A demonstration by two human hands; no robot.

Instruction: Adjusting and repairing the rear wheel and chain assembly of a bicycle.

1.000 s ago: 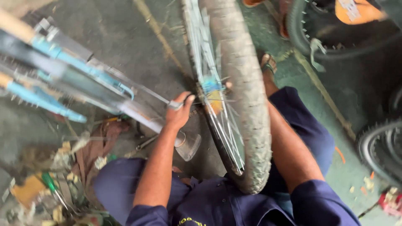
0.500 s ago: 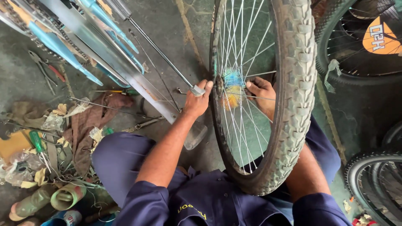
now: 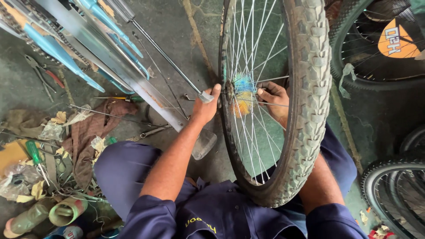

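A spoked bicycle wheel with a knobbly grey tyre (image 3: 310, 102) stands upright between my knees. At its hub sits a blue, yellow and orange bristle ring (image 3: 242, 95). My left hand (image 3: 204, 107) is on the near side of the hub, fingers pinched on the axle end, beside the tip of a thin metal stay (image 3: 206, 96). My right hand (image 3: 274, 101) reaches behind the spokes on the far side and grips the hub axle there; spokes partly hide it.
A blue and silver bicycle frame (image 3: 95, 48) slants across the upper left. Pliers (image 3: 44, 73), a green-handled screwdriver (image 3: 33, 152), rags and scraps litter the floor at left. Other tyres stand at upper right (image 3: 376, 79) and lower right (image 3: 389, 194).
The view has swung so the wheel is seen more from the side and closer. Both hands stay at the hub, the right one now further behind the spokes.
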